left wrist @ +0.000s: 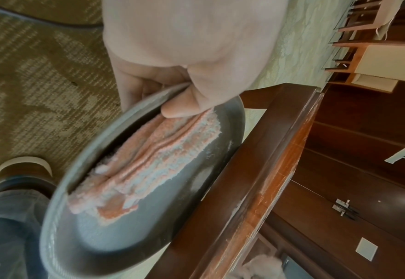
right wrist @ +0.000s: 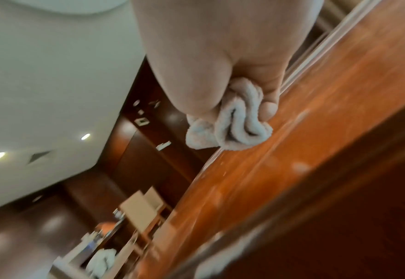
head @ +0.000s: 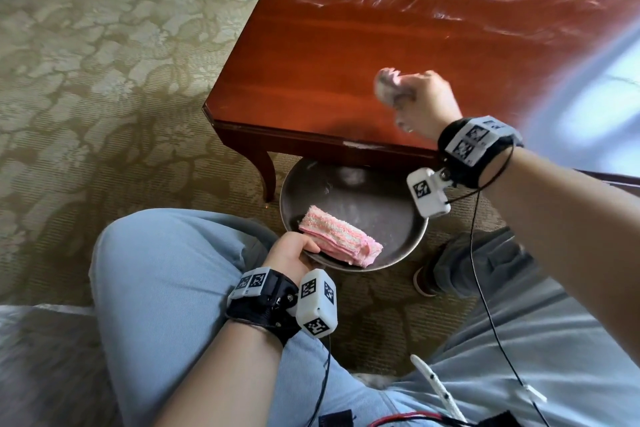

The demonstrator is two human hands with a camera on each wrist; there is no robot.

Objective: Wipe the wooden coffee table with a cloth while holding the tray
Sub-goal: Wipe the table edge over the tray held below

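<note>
The wooden coffee table [head: 398, 45] was seen as reddish-brown, glossy, with a bevelled corner and curved legs; white swirled smears were left along its far side, while the near part looked cleaner; whitish scuffs were visible on the near edge in the left wrist view. A crumpled cloth [head: 391, 85], pale and fluffy, was bunched in the right hand [head: 427, 104]; the fingers were curled tight round it, and the wad was pressed on the tabletop close to the near edge; the hand and cloth were motion-blurred. A round grey metal tray [head: 381, 218] was held just below and in front of the table's near edge, partly tucked under it; dusty white patches were noted on its surface. The tray rim was pinched by the left hand [head: 291, 253], thumb on top, fingers underneath. A folded pink-and-white towel [head: 339, 241] was lying in the tray, its end touched by the thumb. Light blue jeans [head: 166, 288] and a shoe [head: 427, 281] were seen over a patterned beige carpet [head: 104, 80].
</note>
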